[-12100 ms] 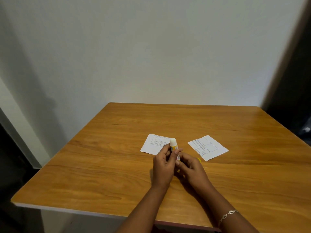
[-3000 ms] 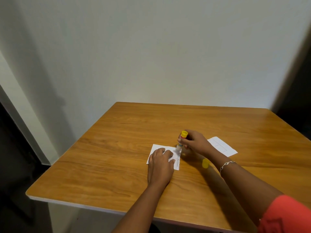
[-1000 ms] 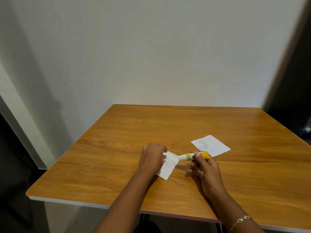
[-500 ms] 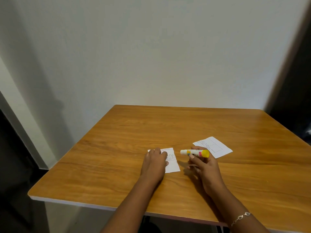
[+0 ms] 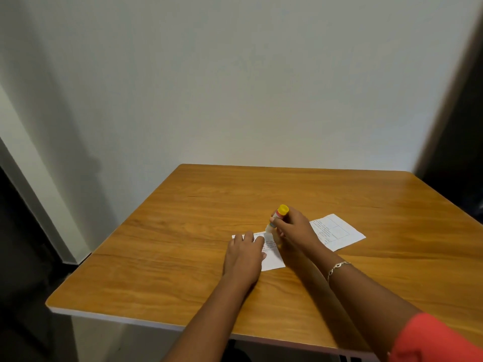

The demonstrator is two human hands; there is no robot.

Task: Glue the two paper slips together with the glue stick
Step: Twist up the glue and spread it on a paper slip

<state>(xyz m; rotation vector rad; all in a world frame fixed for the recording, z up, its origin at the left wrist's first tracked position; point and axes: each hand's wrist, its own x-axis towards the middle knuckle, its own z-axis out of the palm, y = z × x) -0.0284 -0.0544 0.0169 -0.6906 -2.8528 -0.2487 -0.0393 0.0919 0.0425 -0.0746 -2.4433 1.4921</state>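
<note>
1. Left hand (image 5: 244, 257) and right hand (image 5: 294, 228) were bare.
2. Right wrist carried a thin silver chain bracelet (image 5: 338, 266).
3. Coral-red sleeve (image 5: 431, 338) covered the right upper arm, at the frame's corner.

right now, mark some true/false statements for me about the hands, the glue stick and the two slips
1. The right hand holds the glue stick tip-down on the near slip. True.
2. The left hand hangs in the air. False: it presses on the near slip.
3. The second slip is stacked on the near slip. False: it lies apart, to the right.
4. A bracelet is on the right wrist. True.
</note>
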